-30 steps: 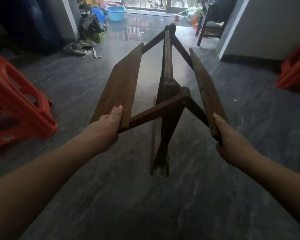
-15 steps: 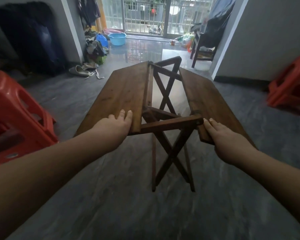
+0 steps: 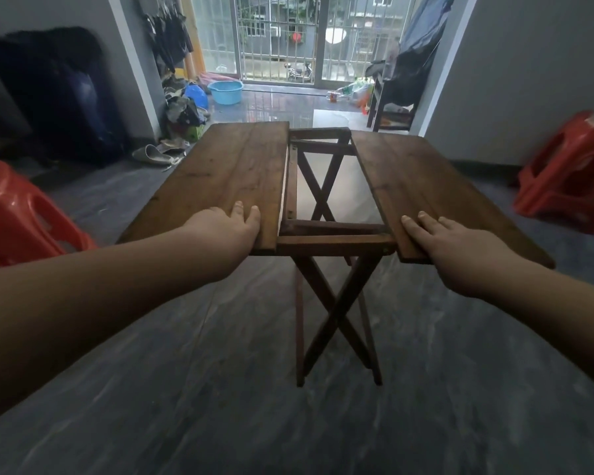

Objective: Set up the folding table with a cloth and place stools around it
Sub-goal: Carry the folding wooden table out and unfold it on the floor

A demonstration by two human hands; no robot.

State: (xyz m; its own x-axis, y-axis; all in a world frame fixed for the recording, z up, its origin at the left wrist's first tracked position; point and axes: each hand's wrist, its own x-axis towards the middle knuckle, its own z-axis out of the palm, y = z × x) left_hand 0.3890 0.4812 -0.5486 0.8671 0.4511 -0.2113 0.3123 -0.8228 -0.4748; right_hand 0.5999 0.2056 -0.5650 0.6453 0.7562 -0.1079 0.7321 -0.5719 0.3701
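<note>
A dark wooden folding table (image 3: 234, 166) stands on crossed legs in front of me. Its two top leaves lie nearly flat, with an open gap over the frame between them. My left hand (image 3: 227, 231) holds the near edge of the left leaf. My right hand (image 3: 450, 241) rests flat on the near corner of the right leaf (image 3: 426, 180), fingers spread over its edge. One red plastic stool (image 3: 18, 217) stands at the left, and another red stool (image 3: 570, 173) lies tipped at the right. No cloth is in sight.
Grey marbled floor (image 3: 220, 389) surrounds the table. Shoes and clothes (image 3: 172, 138) pile by the left wall, with a blue basin (image 3: 225, 91) beyond. A dark wooden chair (image 3: 391, 101) draped with clothes stands near the barred balcony door. White walls flank the room.
The two leaves have swung from steeply raised down to nearly flat, and the legs have spread into an X. Both hands stayed on the near edges and moved apart.
</note>
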